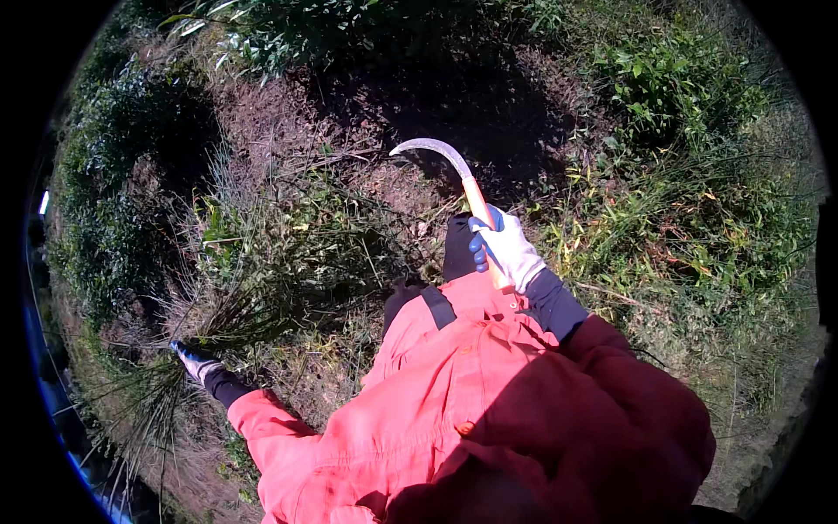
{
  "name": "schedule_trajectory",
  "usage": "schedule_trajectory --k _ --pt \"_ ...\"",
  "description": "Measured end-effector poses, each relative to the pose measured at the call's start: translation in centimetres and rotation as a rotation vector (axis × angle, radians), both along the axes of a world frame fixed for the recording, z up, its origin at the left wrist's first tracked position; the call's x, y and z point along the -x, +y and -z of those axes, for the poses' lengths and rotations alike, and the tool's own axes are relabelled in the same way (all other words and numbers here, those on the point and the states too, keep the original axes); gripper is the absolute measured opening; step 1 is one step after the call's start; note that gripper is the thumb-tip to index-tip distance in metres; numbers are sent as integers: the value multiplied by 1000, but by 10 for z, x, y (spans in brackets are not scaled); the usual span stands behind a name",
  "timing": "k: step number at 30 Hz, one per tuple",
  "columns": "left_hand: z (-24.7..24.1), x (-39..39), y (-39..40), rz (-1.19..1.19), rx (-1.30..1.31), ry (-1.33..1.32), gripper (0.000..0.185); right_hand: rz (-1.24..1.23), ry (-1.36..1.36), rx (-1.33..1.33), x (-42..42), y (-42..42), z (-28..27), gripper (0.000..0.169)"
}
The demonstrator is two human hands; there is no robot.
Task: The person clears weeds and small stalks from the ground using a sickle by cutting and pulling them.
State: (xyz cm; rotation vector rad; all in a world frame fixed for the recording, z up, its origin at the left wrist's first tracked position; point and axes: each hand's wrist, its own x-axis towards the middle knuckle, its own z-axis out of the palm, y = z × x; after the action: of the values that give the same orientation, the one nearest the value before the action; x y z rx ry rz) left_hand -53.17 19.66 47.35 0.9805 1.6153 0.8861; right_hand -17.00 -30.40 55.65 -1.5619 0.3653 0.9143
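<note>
My right hand point(514, 252), in a white glove with blue-coated fingers, is wrapped around the orange handle of a sickle point(445, 150). The curved metal blade points up and to the left, above bare soil. Out to the left, my gloved left hand point(196, 364) grips a bundle of long thin grass stalks point(154, 406). The stalks stick out on both sides of that hand, and their lower ends hang beyond it. Its fingers are partly hidden by the glove's angle and the stems.
Leafy shrubs point(105, 242) stand along the left, and more bushes point(681, 78) grow at the upper right. Reddish-brown soil point(262, 111) lies ahead, partly in deep shadow. Tangled grass point(694, 255) covers the right side. A dark boot or trouser leg point(460, 245) shows below the sickle.
</note>
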Motion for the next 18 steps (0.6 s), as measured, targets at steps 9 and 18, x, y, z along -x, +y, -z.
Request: schedule_trajectory --k 9,18 --pt "150 -93 -69 302 287 448 52 320 197 -27 -18 -66 62 7" --pt "175 -316 -204 776 242 235 25 486 181 -10 -116 -128 113 11"
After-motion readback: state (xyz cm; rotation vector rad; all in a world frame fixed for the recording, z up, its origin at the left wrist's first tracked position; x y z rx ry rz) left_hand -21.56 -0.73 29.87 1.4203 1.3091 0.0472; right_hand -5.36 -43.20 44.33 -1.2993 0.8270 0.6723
